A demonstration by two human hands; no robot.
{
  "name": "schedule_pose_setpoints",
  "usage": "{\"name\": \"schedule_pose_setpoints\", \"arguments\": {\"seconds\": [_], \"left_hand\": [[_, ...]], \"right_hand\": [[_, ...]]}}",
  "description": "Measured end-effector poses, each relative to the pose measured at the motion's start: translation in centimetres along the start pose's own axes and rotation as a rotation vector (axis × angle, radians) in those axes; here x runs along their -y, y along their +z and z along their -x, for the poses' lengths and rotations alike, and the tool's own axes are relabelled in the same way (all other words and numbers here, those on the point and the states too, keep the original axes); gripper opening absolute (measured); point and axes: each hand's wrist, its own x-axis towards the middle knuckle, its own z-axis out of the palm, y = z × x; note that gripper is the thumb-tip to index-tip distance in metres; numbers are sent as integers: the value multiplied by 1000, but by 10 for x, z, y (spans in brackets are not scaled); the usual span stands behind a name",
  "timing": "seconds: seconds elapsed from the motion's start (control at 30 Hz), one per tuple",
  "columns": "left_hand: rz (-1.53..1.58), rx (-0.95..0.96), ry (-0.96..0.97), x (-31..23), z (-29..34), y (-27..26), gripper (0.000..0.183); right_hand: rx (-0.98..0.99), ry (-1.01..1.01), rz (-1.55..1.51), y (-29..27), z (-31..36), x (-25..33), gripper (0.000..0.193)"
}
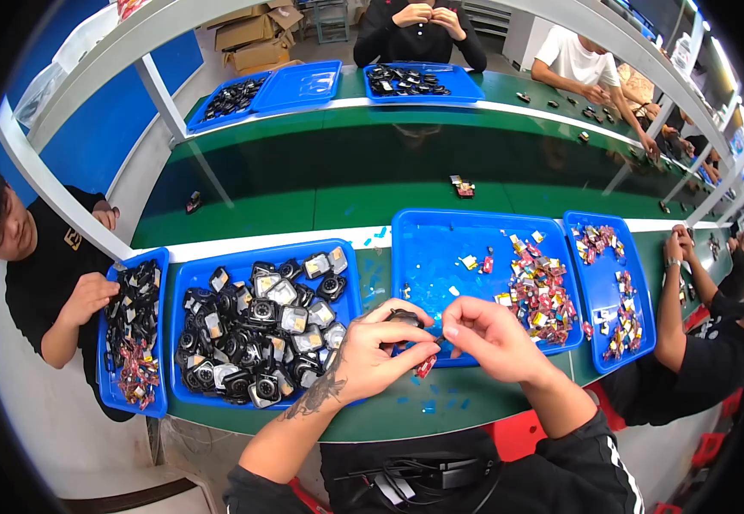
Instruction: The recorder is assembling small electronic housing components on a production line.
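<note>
Two hands — one black part held.

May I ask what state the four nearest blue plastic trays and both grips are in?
Far left narrow blue plastic tray: filled, black parts and red pieces.
Left wide blue plastic tray: heaped with black casings.
Centre blue plastic tray: partly filled with small multicoloured parts.
Right narrow blue plastic tray: partly filled, similar parts.
Left grip: closed on a dark rounded part.
Right grip: curled; anything held is unclear.
</note>
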Motion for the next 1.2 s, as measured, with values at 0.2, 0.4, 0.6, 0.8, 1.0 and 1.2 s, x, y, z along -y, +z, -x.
{"name": "schedule_pose_setpoints", "arguments": {"seconds": [0.2,0.4,0.6,0.8,1.0,1.2], "left_hand": [[-215,-140,189,2,1,12,13],[-299,-239,359,4,6,13,19],[-185,-232,205,4,2,22,13],[306,-395,-143,18,0,16,9],[237,-256,-179,11,4,14,8],[268,-193,-166,10,0,17,9]], "right_hand": [[20,39,-57,2,-1,-2,19],[145,354,-595,8,-4,7,18],[-422,-392,548,10,-18,-10,8],[-238,-420,762,-13,-29,-2,20],[-165,-275,379,9,-26,-4,17],[-84,-184,84,8,-28,-11,9]]}}
